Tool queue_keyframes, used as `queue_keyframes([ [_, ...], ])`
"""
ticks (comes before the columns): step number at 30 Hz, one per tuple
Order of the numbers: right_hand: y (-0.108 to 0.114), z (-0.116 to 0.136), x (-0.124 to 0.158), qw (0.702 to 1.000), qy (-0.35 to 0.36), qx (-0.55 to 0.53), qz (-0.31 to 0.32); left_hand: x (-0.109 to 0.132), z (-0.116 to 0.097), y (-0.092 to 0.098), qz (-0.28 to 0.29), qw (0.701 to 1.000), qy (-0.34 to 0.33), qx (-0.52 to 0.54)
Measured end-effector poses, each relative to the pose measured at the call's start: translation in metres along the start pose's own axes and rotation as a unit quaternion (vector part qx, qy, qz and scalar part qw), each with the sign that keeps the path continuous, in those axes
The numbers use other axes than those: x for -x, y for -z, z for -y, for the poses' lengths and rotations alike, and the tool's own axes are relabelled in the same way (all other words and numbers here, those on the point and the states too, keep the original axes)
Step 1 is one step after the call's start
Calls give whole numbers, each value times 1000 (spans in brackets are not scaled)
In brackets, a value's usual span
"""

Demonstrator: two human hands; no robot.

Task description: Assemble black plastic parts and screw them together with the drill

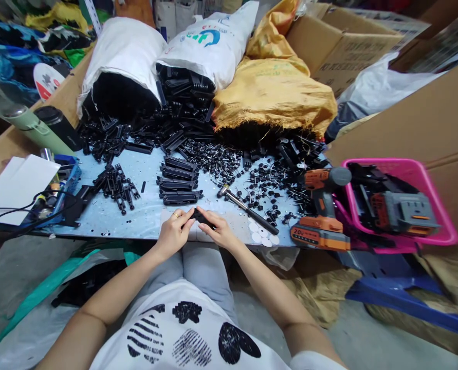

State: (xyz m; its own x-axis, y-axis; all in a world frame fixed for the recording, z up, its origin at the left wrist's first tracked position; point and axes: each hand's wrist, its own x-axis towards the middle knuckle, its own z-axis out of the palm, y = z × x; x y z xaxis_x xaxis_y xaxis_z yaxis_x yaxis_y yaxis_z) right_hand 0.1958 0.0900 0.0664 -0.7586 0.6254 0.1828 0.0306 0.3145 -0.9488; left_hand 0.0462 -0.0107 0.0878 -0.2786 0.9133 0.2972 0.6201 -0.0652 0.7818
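My left hand [176, 229] and my right hand [218, 229] meet at the front edge of the blue work table. Between them they grip a small black plastic part [200, 216], its ends covered by my fingers. Just beyond my hands lies a stack of long black plastic pieces [180, 184] in neat rows. A hammer [248, 209] with a metal head and black handle rests to the right of my right hand. Near its handle end are several white round discs [262, 234]. Short pins with black heads [265, 185] are strewn behind the hammer.
Two white sacks [126, 46] and a yellow sack [271, 95] spill black parts at the back. An orange cordless drill [321, 205] stands at right beside a pink basket [440, 205]. At left are a blue tray [72, 180], a green flask [39, 128] and cables.
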Motion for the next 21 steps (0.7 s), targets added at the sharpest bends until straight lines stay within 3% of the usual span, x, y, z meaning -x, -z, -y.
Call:
queue_keyframes([
  [5,-33,5,9,993,-49,-17,-103,-6,-7,-17,-122,992,-8,38],
  [7,-36,2,5,997,-49,-2,-65,-4,1,-24,-119,991,25,63],
  [9,-21,-8,-9,999,-43,32,-3,2,12,-31,-125,981,101,106],
  [11,17,-26,-34,995,-46,85,4,11,22,-35,-137,971,165,109],
  [12,44,-37,-50,991,-55,120,-33,15,26,-35,-139,972,174,77],
  [14,110,-59,-84,953,-83,223,-188,20,30,-33,-116,983,136,-38],
  [15,146,-69,-99,915,-106,277,-271,20,31,-31,-83,987,96,-98],
  [18,241,-88,-133,864,-135,308,-374,8,32,-26,78,974,-50,-204],
  [21,298,-99,-147,869,-116,299,-378,-12,36,-28,203,940,-130,-242],
])
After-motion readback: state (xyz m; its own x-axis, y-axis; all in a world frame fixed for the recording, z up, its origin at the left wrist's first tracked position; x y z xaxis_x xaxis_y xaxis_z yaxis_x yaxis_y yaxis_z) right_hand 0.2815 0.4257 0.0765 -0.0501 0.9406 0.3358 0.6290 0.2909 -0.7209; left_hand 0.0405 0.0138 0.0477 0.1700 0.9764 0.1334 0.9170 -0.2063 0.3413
